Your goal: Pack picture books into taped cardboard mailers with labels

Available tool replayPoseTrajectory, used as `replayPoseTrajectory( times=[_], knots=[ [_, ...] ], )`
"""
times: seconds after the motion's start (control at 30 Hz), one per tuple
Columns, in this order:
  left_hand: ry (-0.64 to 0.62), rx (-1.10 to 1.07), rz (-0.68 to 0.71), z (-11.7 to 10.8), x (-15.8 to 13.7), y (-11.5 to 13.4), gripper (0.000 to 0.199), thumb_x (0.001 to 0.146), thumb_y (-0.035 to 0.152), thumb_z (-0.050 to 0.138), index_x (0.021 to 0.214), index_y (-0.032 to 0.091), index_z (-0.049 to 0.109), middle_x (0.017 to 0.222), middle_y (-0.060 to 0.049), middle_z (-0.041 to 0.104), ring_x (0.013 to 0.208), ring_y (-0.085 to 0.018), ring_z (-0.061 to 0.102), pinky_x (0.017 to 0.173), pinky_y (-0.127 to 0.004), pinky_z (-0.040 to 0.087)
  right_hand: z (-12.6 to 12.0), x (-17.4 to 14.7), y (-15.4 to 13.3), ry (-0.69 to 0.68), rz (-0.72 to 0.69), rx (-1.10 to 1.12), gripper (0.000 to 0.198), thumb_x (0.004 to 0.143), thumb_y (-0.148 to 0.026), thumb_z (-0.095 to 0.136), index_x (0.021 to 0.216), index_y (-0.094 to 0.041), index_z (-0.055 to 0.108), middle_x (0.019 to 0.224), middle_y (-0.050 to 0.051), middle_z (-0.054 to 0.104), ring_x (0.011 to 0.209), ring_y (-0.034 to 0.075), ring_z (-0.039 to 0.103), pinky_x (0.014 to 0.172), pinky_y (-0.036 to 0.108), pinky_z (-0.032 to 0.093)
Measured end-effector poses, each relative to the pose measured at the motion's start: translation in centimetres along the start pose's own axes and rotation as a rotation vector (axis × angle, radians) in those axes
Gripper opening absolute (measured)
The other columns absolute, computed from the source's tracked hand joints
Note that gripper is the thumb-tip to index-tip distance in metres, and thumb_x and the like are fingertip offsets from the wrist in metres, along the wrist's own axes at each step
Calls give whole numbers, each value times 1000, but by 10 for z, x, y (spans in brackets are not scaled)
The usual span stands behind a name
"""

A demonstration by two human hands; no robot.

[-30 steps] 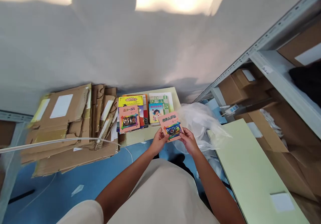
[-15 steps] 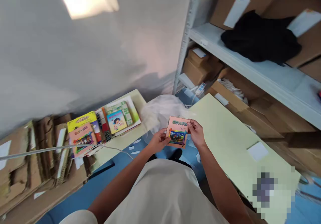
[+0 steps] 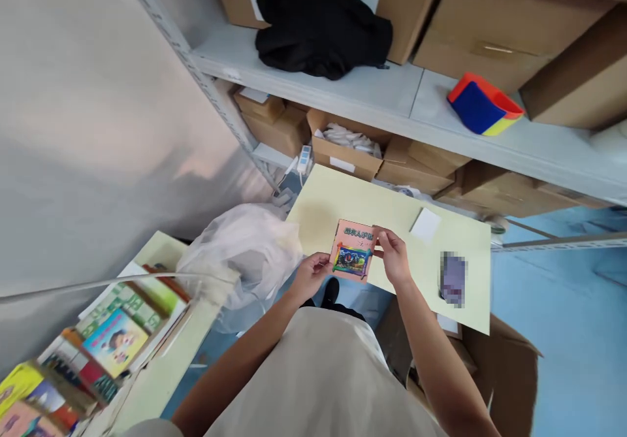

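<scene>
Storeroom by appearance. Clock read from view centre: metal shelving [image 3: 421, 107] at 12 to 2 o'clock, loaded with cardboard boxes [image 3: 499, 25]; pale table [image 3: 416, 260] at 4, large open carton [image 3: 512, 385] below it; second table [image 3: 181, 352] at 8, bearing books [image 3: 117, 342]

Viewpoint turned right since 1.0 s ago. Pink booklet [image 3: 351, 254], formerly beside the book-stacked bench [image 3: 176, 352], now at the near edge of the right-hand bench [image 3: 386, 207]. Right hand [image 3: 394, 257] shifted from the booklet's lower right corner to its upper right edge. Multicoloured band [image 3: 477, 109] has come into full view.
</scene>
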State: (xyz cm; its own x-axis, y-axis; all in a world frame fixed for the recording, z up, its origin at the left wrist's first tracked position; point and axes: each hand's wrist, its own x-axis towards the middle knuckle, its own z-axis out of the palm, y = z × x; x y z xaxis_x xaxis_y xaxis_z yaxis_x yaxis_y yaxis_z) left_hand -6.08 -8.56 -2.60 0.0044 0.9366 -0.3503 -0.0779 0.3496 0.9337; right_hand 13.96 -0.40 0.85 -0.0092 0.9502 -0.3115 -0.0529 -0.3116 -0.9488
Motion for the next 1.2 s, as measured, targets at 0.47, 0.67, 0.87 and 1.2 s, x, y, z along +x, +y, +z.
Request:
replayPoseTrajectory(
  times=[0.47, 0.67, 0.87, 1.2],
  knots=[
    [-50, -175, -186, 23, 63, 1, 43, 66, 45, 73, 96, 15, 69, 90, -8, 71, 77, -17, 64, 70, -30, 51, -44, 31, 15, 134, 0, 45, 40, 74, -49, 62, 106, -23, 61, 92, 5, 69, 79, 18, 65, 72, 36, 53],
    [-328, -370, -398, 39, 80, 16, 42, 59, 39, 80, 93, 16, 73, 90, -8, 73, 80, -21, 66, 74, -35, 50, -55, 38, 3, -120, -62, -48, 62, 68, -52, 69, 122, -27, 53, 133, 11, 54, 117, 29, 55, 89, 43, 49],
    [-454, -361, -337, 51, 80, 35, 58, 77, 69, 48, 91, 18, 72, 102, -12, 71, 102, -27, 64, 87, -40, 48, -75, 53, -8, -101, 25, 106, 32, 74, -48, 65, 93, -25, 56, 86, 0, 63, 76, 16, 64, 73, 37, 54],
    [-142, -70, -78, 74, 73, 28, 40, 69, 49, 70, 90, 15, 69, 92, -9, 73, 84, -22, 68, 81, -35, 52, -95, 63, -32, -40, 60, 15, 41, 69, -48, 71, 98, -21, 63, 79, 0, 66, 67, 13, 60, 64, 30, 54]
  ],
)
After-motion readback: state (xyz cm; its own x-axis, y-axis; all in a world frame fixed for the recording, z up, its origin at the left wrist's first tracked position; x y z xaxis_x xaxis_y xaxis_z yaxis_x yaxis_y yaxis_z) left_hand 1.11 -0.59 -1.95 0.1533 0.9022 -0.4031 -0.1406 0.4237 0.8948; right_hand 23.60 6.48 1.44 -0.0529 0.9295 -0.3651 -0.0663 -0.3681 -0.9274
